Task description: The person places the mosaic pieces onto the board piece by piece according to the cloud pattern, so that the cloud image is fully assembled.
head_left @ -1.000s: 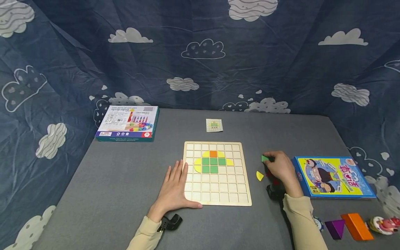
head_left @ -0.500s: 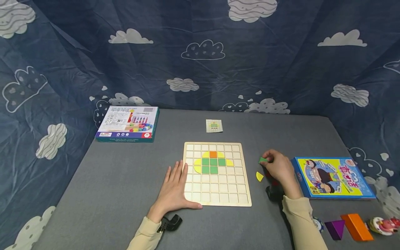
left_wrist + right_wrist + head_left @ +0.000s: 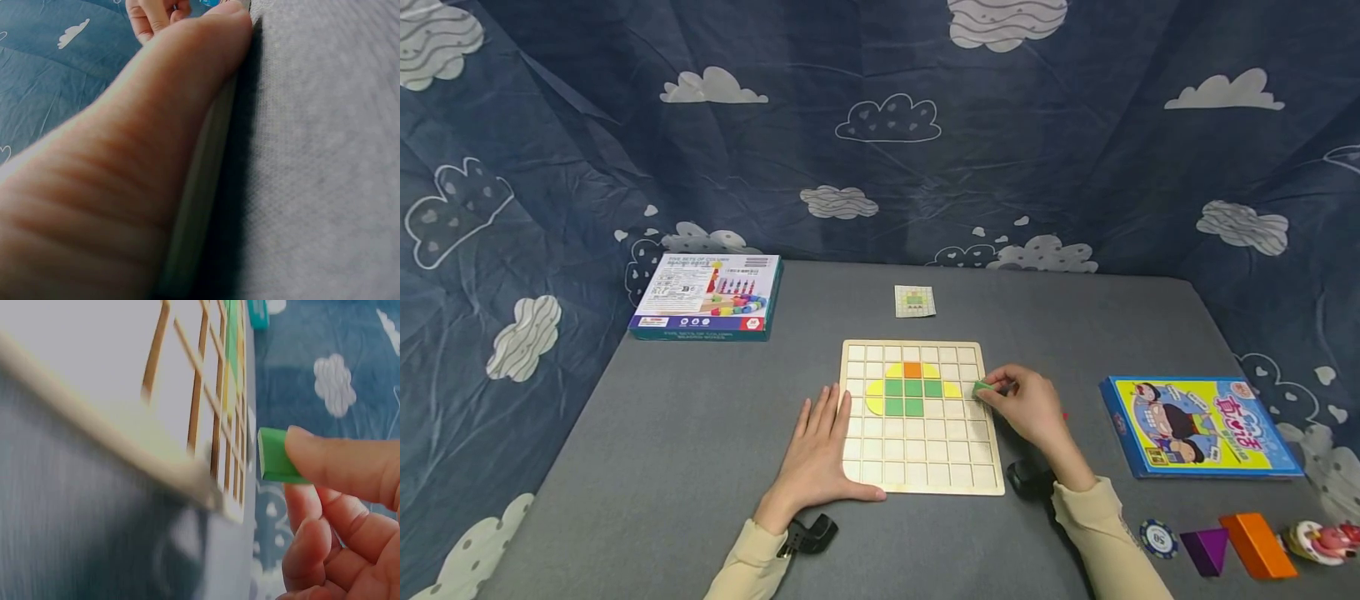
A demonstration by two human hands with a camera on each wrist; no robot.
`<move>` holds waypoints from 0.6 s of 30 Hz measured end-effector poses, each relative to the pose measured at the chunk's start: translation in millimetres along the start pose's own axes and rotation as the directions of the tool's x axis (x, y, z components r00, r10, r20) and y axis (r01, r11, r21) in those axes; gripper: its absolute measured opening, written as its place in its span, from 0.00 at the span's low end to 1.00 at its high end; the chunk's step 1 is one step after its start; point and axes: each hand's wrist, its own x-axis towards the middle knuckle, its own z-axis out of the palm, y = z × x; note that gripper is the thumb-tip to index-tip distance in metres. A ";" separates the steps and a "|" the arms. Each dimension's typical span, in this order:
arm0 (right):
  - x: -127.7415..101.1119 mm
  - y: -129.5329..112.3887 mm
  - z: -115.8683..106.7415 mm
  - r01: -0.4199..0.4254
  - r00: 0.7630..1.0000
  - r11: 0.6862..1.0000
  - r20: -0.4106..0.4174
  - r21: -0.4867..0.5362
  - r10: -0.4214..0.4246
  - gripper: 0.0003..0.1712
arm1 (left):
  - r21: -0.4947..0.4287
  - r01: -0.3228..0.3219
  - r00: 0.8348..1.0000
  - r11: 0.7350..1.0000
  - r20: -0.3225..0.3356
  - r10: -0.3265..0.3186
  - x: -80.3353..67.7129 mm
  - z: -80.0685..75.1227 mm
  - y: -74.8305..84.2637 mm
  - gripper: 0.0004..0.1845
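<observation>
Already several coloured tiles fill the grid board [image 3: 921, 417]; most squares remain bare. Right hand [image 3: 1028, 410] pinches a green tile [image 3: 982, 388] above its right edge; left hand [image 3: 817, 454] rests flat, steadying its left edge.

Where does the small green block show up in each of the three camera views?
Head view: green block pinched by the right hand, above the wooden grid board's right edge.
Left wrist view: not in it.
Right wrist view: green block right of centre, held at the fingertips beside the board.
Shared landmark: the wooden grid board, whose edge also shows in the left wrist view.
</observation>
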 end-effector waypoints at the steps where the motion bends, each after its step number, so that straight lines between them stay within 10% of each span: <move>1: -0.2 -3.0 2.2 0.009 1.000 1.000 0.017 0.017 -0.010 0.08 | -0.001 0.000 1.000 1.000 0.001 0.000 0.0 -0.1 0.0 0.76; 18: -0.9 -26.2 32.1 0.001 0.982 0.998 0.186 0.062 -0.013 0.03 | -0.003 0.010 1.000 1.000 0.006 -0.010 -0.1 -1.1 0.8 0.76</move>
